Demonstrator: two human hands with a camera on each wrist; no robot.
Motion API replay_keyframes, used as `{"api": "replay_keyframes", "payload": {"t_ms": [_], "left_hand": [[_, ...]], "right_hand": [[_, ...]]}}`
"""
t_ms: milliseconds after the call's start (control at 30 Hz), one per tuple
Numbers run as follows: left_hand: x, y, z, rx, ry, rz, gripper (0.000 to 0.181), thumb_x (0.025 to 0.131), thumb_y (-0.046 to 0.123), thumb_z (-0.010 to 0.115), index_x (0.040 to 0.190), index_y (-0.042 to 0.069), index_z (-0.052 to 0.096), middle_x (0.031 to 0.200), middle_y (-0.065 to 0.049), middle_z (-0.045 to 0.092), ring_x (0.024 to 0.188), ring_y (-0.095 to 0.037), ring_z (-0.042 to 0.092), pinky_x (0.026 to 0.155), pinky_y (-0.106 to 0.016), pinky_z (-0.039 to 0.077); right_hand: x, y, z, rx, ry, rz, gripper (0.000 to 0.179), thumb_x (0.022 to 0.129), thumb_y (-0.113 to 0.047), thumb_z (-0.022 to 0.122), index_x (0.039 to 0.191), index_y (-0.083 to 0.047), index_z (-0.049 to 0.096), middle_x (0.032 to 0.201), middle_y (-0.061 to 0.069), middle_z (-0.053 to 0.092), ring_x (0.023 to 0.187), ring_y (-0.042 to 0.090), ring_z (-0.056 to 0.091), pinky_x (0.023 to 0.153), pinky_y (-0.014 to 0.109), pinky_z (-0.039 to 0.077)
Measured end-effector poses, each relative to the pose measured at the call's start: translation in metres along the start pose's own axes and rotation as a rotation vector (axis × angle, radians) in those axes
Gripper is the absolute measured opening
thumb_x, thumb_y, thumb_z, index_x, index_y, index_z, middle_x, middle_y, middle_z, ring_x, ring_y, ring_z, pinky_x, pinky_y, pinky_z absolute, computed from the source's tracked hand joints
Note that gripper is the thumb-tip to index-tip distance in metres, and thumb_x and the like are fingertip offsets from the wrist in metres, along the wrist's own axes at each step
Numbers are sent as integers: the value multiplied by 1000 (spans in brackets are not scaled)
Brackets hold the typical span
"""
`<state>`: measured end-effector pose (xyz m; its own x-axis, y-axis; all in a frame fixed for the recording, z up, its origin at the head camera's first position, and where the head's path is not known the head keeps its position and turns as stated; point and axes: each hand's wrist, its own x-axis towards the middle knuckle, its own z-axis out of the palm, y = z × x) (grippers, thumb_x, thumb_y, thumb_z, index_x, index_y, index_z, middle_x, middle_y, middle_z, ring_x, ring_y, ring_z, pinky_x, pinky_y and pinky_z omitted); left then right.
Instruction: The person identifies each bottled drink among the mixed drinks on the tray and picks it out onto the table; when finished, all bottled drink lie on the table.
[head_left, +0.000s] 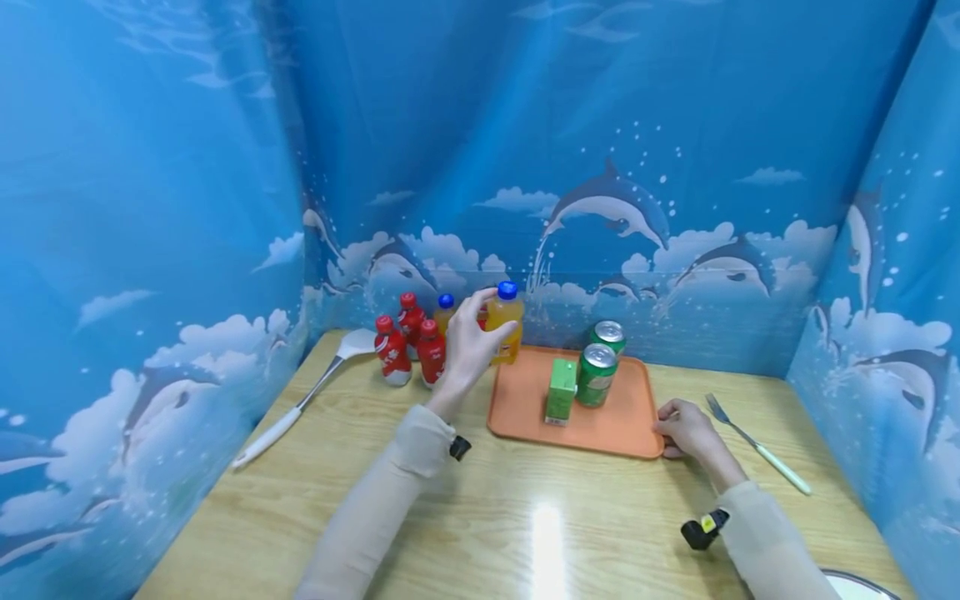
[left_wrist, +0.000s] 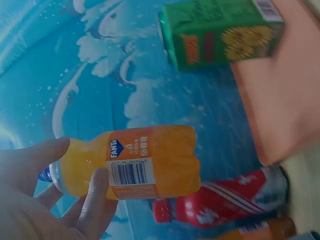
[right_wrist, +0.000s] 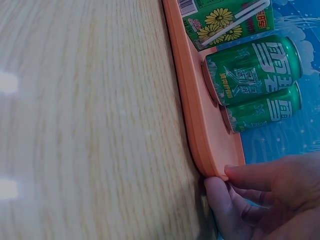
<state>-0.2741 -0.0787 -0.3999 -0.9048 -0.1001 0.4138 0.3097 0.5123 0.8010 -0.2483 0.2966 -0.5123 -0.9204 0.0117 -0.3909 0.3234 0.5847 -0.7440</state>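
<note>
My left hand grips an orange soda bottle with a blue cap, its fingers and thumb around the upper part. In the head view the bottle stands upright beside the back left corner of an orange tray. At the tray's front right corner, my right hand pinches the rim between thumb and fingers, as the right wrist view shows. On the tray are a green drink carton with a straw on its side and two green soda cans, one behind the other.
Several red bottles stand left of the tray, with another blue-capped orange bottle behind. A white-handled spatula lies at the left, a fork at the right. A plate's rim shows bottom right. Blue dolphin curtains enclose the table.
</note>
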Motion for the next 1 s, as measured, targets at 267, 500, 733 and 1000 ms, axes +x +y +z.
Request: {"api": "replay_keyframes", "payload": {"t_ms": [267, 500, 733, 1000], "left_hand": [[-6, -24, -7, 86, 1, -56, 57, 89, 24, 86, 141, 18, 61, 129, -10, 70, 114, -29, 68, 96, -45, 62], [-12, -41, -8, 125, 2, -49, 56, 88, 22, 86, 137, 13, 63, 125, -13, 71, 112, -31, 68, 96, -48, 60], [-16, -56, -6, 143, 3, -75, 56, 86, 20, 87, 136, 11, 64, 129, -17, 71, 116, -35, 68, 101, -51, 57], [-17, -65, -3, 125, -10, -106, 57, 86, 15, 86, 138, 10, 63, 134, -17, 70, 124, -38, 66, 108, -53, 55]], "right_hand": [[-1, 1, -1, 6, -6, -14, 22, 103, -1, 58, 121, 8, 49, 96, 15, 66, 73, 15, 67, 64, 32, 64], [-2, -1, 0, 8, -2, 2, 24, 104, -3, 58, 123, 8, 48, 98, 16, 65, 72, 15, 68, 63, 32, 63], [-2, 0, 1, 15, 6, 8, 24, 103, -2, 58, 123, 7, 48, 97, 16, 65, 73, 15, 68, 63, 32, 64], [-1, 1, 0, 21, 4, 3, 23, 103, -2, 58, 122, 7, 49, 96, 15, 66, 74, 15, 68, 63, 33, 64]]}}
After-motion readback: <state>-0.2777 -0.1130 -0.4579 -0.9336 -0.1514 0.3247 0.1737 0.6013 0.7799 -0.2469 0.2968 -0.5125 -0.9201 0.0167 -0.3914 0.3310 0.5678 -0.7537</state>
